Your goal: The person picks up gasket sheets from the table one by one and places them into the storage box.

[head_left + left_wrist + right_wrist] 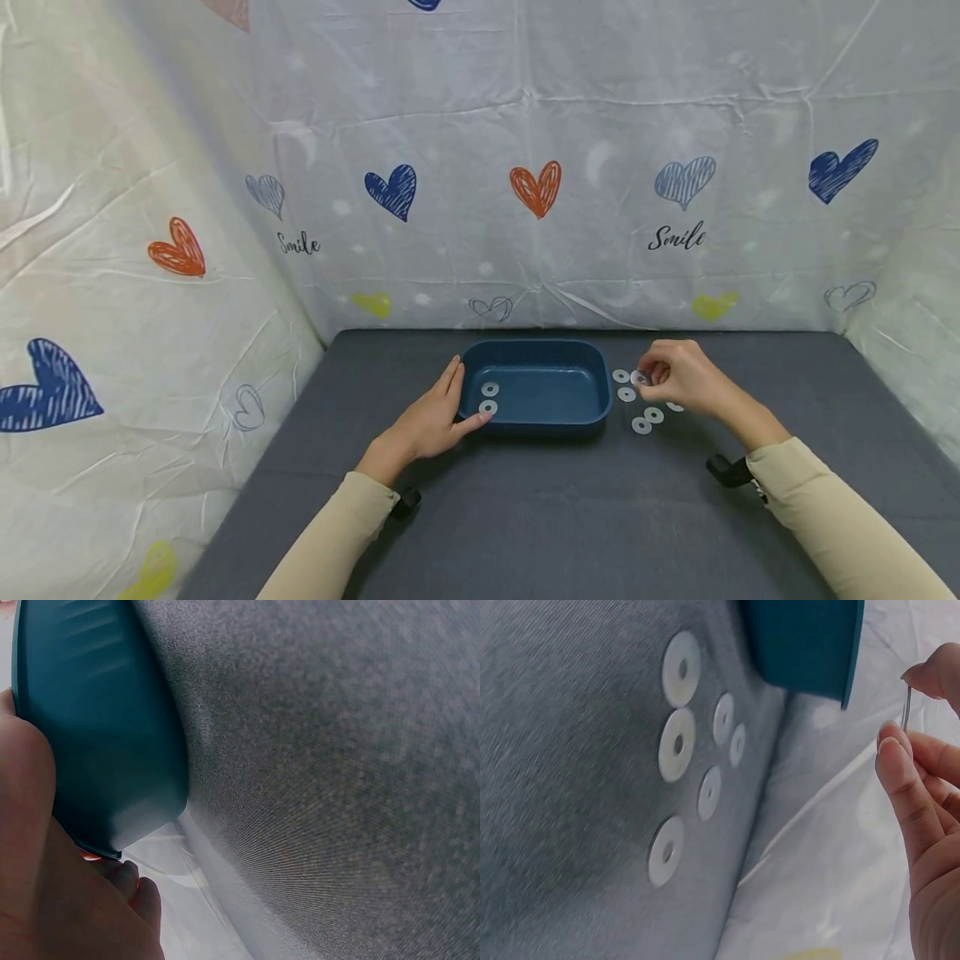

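Observation:
A blue rectangular tray (551, 427) stands on the grey table, with two flat metal washers (490, 389) inside at its left end. My left hand (435, 421) rests against the tray's left end, fingers straight along the side wall and thumb at the front rim. To the right of the tray, my right hand (686, 379) pinches a washer (907, 709) between thumb and fingertips, above the table. The right wrist view shows that washer edge-on. Several more washers (676, 745) lie flat on the table below this hand; two of them touch or nearly touch.
The grey table (555, 517) reaches back to a white curtain (465, 100) printed with hearts and words. More of this cloth hangs at the left and right. A black strap (731, 471) shows at the right wrist.

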`<state>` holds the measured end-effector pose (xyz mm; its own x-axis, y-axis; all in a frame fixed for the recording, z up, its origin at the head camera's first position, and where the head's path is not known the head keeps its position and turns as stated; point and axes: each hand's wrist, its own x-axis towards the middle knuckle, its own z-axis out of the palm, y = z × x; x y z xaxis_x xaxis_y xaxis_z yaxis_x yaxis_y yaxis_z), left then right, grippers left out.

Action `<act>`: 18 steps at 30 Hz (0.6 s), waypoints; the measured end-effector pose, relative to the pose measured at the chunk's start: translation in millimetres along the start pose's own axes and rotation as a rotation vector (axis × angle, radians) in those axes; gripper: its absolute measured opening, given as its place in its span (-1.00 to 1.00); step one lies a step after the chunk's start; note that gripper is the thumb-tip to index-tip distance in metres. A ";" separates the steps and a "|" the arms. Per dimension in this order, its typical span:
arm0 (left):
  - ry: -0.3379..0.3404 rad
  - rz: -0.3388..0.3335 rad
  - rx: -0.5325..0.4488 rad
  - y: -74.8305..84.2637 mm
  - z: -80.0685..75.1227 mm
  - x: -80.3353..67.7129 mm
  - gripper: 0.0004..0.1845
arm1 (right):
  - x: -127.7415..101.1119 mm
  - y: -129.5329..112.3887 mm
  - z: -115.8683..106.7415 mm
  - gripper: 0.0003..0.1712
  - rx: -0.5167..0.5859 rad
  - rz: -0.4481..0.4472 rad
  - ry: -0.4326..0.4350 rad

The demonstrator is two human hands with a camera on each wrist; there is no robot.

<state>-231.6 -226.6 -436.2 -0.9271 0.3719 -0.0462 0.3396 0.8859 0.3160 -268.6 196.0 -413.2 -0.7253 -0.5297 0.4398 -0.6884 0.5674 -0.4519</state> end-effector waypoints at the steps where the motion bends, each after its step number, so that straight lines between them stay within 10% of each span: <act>1: -0.001 -0.001 -0.001 0.1 -0.2 -0.1 0.15 | 1.5 -1.3 0.9 -0.87 0.001 -0.004 -0.002; 18: 0.023 0.007 0.012 -1.5 1.7 1.0 0.16 | 26.7 -19.1 22.5 -0.91 0.073 -0.064 -0.039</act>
<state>-232.8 -227.1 -438.3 -0.9281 0.3717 -0.0222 0.3477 0.8865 0.3053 -275.1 156.9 -410.3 -0.6785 -0.5881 0.4401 -0.7313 0.4846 -0.4800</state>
